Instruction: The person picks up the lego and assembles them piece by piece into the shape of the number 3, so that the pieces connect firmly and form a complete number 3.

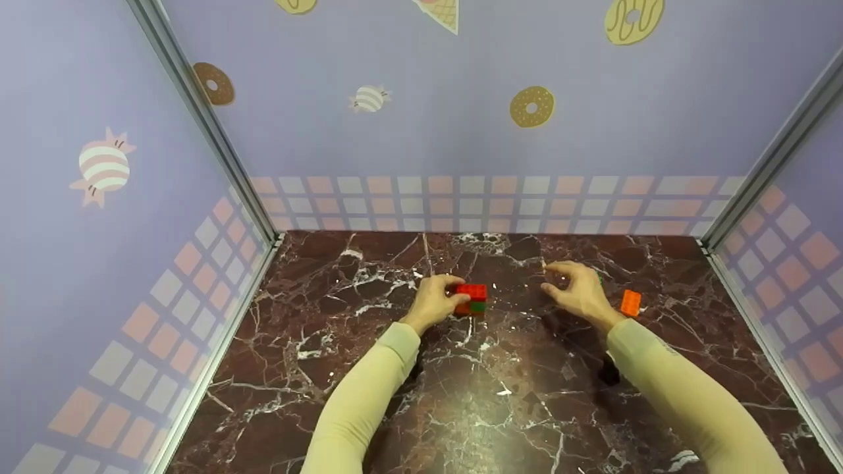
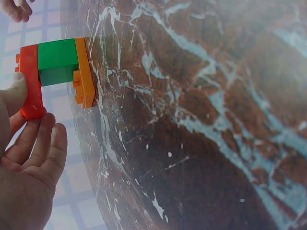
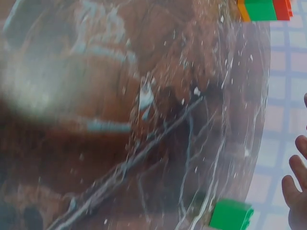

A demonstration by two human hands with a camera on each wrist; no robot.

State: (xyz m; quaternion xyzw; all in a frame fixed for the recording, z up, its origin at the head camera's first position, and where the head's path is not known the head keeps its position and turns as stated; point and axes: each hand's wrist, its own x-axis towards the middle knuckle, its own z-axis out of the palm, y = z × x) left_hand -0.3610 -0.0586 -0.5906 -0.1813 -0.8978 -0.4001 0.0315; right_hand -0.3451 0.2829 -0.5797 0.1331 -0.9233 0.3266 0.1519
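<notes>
My left hand [image 1: 433, 301] holds the red toy brick [image 1: 473, 291] at the top of a small stack, thumb on one side and fingertips at its end. Under the red brick is a green toy brick [image 2: 57, 56], set toward one end so a gap shows beside it. An orange toy brick [image 2: 86, 76] forms the bottom layer, on the table, with some studs bare. To the right of the stack, my right hand [image 1: 581, 289] hovers over the table with fingers apart and nothing in them. A loose green brick [image 3: 231, 214] lies near it, mostly hidden behind the hand in the head view.
A loose orange brick [image 1: 630, 303] lies on the dark marbled table [image 1: 487, 408], right of my right wrist. Printed panels [image 1: 421, 145] wall in the back and both sides, with metal posts at the corners.
</notes>
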